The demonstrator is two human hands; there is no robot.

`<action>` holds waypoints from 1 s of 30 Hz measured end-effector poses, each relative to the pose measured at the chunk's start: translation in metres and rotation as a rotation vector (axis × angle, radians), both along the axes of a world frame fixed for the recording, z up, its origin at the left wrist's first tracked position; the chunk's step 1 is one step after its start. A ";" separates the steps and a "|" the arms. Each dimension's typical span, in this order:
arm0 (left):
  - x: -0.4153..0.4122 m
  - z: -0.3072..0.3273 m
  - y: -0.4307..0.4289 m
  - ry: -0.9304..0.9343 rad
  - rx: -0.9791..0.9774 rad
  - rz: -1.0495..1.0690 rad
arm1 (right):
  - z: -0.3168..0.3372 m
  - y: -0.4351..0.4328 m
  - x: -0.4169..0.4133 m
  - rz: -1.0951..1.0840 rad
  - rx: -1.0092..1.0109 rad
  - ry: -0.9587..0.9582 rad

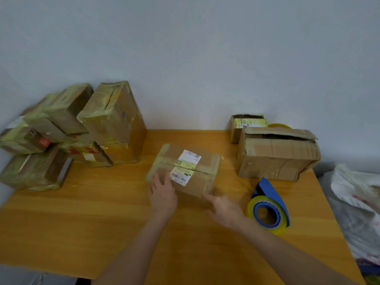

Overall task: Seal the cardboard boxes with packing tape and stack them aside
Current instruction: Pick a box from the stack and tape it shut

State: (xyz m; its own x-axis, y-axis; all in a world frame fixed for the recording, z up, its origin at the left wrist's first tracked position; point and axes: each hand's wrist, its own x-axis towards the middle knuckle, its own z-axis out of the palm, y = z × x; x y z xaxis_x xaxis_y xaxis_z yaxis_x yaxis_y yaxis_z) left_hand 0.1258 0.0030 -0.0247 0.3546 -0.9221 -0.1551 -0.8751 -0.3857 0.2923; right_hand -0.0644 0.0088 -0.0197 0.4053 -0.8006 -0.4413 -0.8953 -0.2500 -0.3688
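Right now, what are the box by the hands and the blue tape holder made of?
Box: brown matte cardboard, going by its flap seam; the shinier strips look like clear tape. Its label looks like paper. Tape holder: probably smooth blue plastic; its roll looks like glossy yellowish tape.

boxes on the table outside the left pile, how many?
3. A labelled box mid-table under the left hand; a crumpled box with open flaps at right; a smaller box behind it. More could hide behind the pile.
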 end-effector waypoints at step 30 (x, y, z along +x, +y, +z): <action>-0.029 0.001 -0.001 0.095 0.313 -0.475 | -0.014 0.008 -0.166 -0.943 0.337 -0.131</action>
